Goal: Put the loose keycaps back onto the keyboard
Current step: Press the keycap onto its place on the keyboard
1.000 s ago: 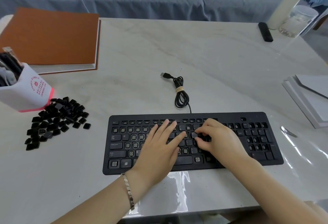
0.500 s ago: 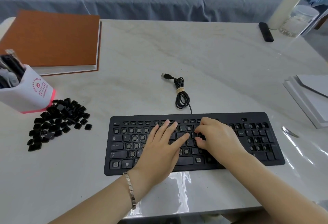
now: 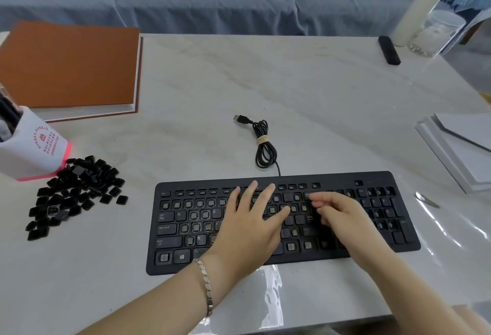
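My left hand: it lies flat on the middle of the keyboard, with the fingers straight, spread and holding nothing.
My right hand: it is just right of the left hand, over the keys. The fingers are curled and point left. They are blurred, so I cannot tell whether they pinch a keycap.
Keyboard: black, on the near half of the counter. Many keys are bare sockets, and some caps are on at its left end.
Loose keycaps: a black heap on the counter, well left of the keyboard, touching the near side of the pen pot.
Cable: coiled and tied, just beyond the keyboard, with the plug lying free.
Bracelet: metal, on my left wrist.
Folder: brown, at the far left.
Far right corner: a white bottle and a clear jar stand side by side.
Right edge: a stack of white sheets.
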A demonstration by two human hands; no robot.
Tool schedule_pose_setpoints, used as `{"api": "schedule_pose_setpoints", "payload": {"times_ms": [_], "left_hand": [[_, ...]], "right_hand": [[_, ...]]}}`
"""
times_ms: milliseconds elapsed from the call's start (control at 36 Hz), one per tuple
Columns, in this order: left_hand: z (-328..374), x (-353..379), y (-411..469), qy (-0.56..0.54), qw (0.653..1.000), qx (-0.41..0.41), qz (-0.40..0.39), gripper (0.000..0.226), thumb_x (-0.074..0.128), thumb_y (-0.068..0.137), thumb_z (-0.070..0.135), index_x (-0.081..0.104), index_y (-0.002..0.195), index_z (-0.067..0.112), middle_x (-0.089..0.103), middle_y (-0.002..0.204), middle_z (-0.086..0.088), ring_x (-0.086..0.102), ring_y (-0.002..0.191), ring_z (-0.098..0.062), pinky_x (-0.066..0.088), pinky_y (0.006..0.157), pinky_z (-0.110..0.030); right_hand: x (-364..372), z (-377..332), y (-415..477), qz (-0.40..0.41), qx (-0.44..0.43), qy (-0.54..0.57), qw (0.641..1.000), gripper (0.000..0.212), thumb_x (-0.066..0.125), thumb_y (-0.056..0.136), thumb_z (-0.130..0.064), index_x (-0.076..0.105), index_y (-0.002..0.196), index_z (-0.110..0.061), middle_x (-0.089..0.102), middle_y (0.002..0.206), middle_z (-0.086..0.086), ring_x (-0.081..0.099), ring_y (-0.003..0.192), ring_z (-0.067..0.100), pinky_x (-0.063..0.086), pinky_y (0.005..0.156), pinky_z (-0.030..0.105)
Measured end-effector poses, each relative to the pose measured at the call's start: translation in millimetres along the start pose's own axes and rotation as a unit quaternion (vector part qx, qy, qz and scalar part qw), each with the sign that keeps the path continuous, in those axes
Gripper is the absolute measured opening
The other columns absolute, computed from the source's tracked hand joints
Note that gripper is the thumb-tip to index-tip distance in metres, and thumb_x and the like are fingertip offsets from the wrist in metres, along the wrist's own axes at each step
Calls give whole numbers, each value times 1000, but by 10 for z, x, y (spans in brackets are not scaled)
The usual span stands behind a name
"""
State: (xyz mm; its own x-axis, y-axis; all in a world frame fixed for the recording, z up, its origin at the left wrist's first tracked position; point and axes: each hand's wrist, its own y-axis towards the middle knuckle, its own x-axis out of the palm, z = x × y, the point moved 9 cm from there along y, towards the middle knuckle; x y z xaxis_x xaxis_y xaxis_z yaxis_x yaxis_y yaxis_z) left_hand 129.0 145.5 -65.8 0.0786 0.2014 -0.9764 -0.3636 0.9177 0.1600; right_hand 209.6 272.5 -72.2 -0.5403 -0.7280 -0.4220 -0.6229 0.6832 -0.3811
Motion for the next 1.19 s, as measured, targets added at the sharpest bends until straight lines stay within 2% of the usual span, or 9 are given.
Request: {"api": "schedule_pose_setpoints", "payload": {"times_ms": [83, 222, 333, 444, 556, 778, 917, 1111, 1194], "left_hand": [[-24, 3, -8, -13, 1000, -7, 17, 36, 43, 82, 29, 68, 108, 30, 60, 125, -12, 56, 114, -37, 47, 91, -56], [-77, 5, -22, -30, 999, -18, 33, 37, 43, 81, 29, 68, 108, 35, 59, 128, -9, 52, 119, -30, 44, 97, -51], [-100, -3, -5, -45, 998, -28, 29, 35, 44, 80, 30, 70, 102, 36, 61, 126, -6, 55, 118, -29, 44, 97, -51], [-120, -20, -26, -60, 998, -26, 20, 33, 42, 84, 38, 70, 101, 38, 61, 126, -2, 55, 120, -27, 41, 97, -52], [-279, -76, -168, -124, 991, -7, 44, 33, 42, 86, 30, 68, 107, 28, 60, 127, -1, 48, 125, -18, 29, 108, -37], [-838, -122, -463, -104, 984, -132, 55, 48, 38, 88, 31, 54, 129, 12, 51, 137, -11, 35, 131, -19, 20, 110, -38], [-892, -94, -514, -82, 986, -137, 49, 50, 37, 88, 35, 48, 132, 14, 51, 138, -9, 33, 132, -19, 20, 109, -39], [-892, -90, -537, -88, 985, -137, 62, 49, 36, 89, 34, 40, 134, 17, 50, 138, -7, 33, 132, -18, 21, 108, -40], [-883, -98, -555, -91, 984, -134, 67, 48, 37, 89, 33, 41, 133, 16, 51, 138, -8, 34, 132, -19, 21, 108, -39]], "right_hand": [[-30, 51, -52, -5, 32, 61, 998, 38, 40, 90, 7, 64, 87, -21, 65, 86, 1, 59, 80, 11, 51, 69, 28], [1, -58, -105, -8, 12, 115, 993, 27, 46, 89, 10, 54, 88, -16, 60, 98, 8, 66, 89, 7, 52, 82, 23], [34, -76, -129, -4, 19, 122, 992, 23, 58, 86, 1, 52, 93, -21, 55, 95, 5, 66, 97, 20, 47, 91, 45], [57, -156, -171, -16, 7, 227, 974, 25, 56, 85, 7, 56, 100, -13, 65, 90, 11, 69, 88, 22, 56, 76, 24], [79, -267, -247, -26, -10, 285, 958, 24, 59, 81, 11, 60, 97, -7, 73, 81, 10, 71, 75, 19, 55, 62, 17], [134, -454, -372, -12, -54, 225, 973, 24, 69, 71, 10, 70, 83, -11, 74, 76, 4, 70, 67, 16, 55, 66, 16], [168, -715, -523, -4, -130, 188, 973, 29, 71, 68, 11, 70, 79, -17, 72, 68, 1, 63, 53, 8, 51, 58, 13], [198, -1041, -727, 4, -263, 79, 962, 34, 83, 55, -35, 71, 87, -40, 69, 70, -8, 62, 63, 7, 48, 63, 11], [225, -1121, -783, 6, -305, 51, 951, 34, 73, 59, -43, 69, 93, -41, 66, 71, -15, 62, 66, 6, 46, 63, 9]]}}
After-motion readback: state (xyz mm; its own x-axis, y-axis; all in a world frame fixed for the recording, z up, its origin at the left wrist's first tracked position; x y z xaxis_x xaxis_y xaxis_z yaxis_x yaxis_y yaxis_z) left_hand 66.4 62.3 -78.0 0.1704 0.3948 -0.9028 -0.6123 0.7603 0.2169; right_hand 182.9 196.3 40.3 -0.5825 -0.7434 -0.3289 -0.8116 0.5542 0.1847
